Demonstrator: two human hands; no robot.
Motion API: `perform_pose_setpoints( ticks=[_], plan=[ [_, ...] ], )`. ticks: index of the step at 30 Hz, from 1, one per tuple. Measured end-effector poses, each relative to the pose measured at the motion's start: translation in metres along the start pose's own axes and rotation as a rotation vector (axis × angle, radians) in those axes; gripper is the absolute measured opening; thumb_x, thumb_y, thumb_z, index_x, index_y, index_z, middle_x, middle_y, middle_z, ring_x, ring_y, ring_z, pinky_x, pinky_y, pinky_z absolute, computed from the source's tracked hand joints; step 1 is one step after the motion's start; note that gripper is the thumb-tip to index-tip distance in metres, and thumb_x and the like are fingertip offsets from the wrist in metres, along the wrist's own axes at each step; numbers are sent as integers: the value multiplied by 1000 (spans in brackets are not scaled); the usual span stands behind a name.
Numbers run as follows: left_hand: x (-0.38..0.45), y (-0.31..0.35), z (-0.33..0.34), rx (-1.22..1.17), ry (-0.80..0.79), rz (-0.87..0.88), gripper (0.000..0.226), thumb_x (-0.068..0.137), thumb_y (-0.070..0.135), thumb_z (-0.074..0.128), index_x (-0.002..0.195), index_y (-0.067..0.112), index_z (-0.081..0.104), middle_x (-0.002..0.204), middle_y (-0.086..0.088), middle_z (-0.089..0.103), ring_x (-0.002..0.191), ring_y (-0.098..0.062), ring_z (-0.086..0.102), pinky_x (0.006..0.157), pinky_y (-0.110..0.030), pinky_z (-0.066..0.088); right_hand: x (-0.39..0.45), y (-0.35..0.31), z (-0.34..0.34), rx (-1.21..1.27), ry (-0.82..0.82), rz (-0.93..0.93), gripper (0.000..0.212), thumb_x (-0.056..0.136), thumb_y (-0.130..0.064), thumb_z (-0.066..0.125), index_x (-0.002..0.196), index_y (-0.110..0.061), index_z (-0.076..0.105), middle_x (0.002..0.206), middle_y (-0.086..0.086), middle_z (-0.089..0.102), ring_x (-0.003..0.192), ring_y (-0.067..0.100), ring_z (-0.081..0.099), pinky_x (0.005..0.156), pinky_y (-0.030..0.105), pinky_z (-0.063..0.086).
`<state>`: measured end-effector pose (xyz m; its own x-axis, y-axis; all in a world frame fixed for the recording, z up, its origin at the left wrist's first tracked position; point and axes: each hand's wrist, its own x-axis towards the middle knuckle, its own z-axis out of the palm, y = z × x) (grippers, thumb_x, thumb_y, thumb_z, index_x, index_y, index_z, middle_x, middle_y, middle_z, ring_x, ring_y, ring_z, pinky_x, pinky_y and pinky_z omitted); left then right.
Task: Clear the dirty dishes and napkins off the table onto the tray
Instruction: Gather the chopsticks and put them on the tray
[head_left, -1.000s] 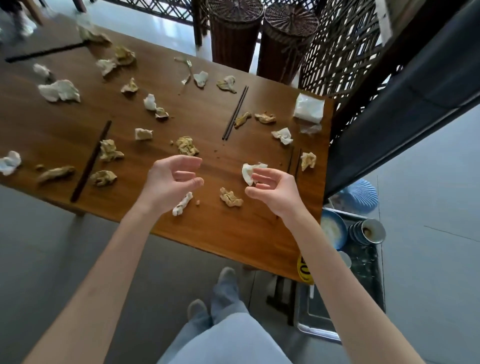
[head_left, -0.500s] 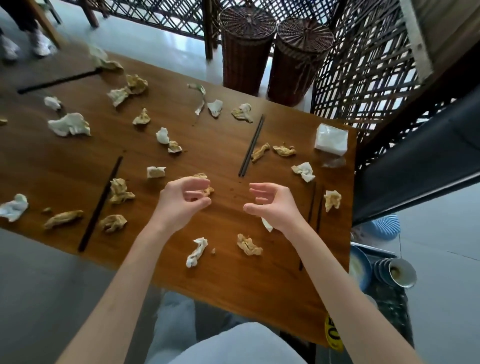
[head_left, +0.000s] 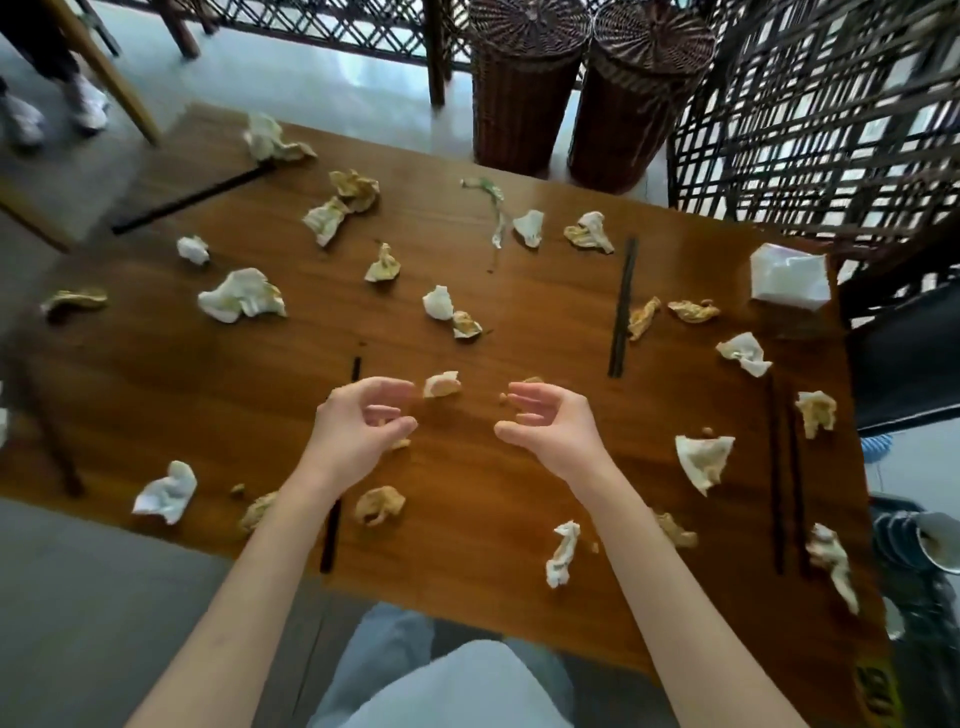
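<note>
While both hands hover empty above the brown wooden worktop (head_left: 208, 384):
Left grip (head_left: 387, 408): fingers curled, apart, holding nothing.
Right grip (head_left: 519, 415): likewise parted, empty.
Nearest target: small crumpled white-and-tan napkin (head_left: 441, 384), just beyond the left grip, long axis crosswise; left hand nearer.
Surroundings: scattered napkins, dark chopsticks (head_left: 622, 306); stacked dishes (head_left: 919, 540) far right of the right grip.
</note>
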<state>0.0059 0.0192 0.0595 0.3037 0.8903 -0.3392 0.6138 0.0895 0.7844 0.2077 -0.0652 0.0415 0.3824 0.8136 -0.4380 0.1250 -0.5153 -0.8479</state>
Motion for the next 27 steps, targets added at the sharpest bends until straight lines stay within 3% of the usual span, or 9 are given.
perform_pose_setpoints(
  ticks=[8, 16, 24, 27],
  plan=[
    [12, -54, -65, 6, 61, -39, 32, 81, 19, 72, 109, 32, 62, 102, 14, 63, 89, 0, 60, 64, -13, 48, 9, -21, 72, -23, -77, 85, 55, 72, -20, 79, 123, -23, 58, 114, -6, 63, 98, 10, 62, 75, 24, 55],
    [27, -89, -98, -3, 75, -42, 30, 83, 21, 71, 106, 36, 61, 101, 17, 60, 86, 5, 57, 63, -11, 45, 32, -40, 136, -101, -86, 131, 46, 72, -21, 80, 114, -22, 61, 95, -11, 62, 88, 4, 60, 63, 15, 50],
    [81, -117, -148, 68, -66, 30, 29, 83, 22, 69, 110, 31, 62, 103, 15, 59, 89, -2, 58, 66, -15, 49, 68, -54, 208, -212, 89, 198, 43, 74, -24, 78, 113, -21, 60, 98, -8, 61, 90, 8, 58, 59, 12, 44],
    [98, -127, -167, 103, -119, 81, 28, 84, 21, 69, 109, 30, 63, 101, 15, 60, 84, 0, 58, 64, -12, 46, 80, -57, 231, -317, 211, 224, 44, 77, -24, 75, 117, -17, 58, 108, -1, 61, 99, 13, 58, 73, 20, 50]
  ],
)
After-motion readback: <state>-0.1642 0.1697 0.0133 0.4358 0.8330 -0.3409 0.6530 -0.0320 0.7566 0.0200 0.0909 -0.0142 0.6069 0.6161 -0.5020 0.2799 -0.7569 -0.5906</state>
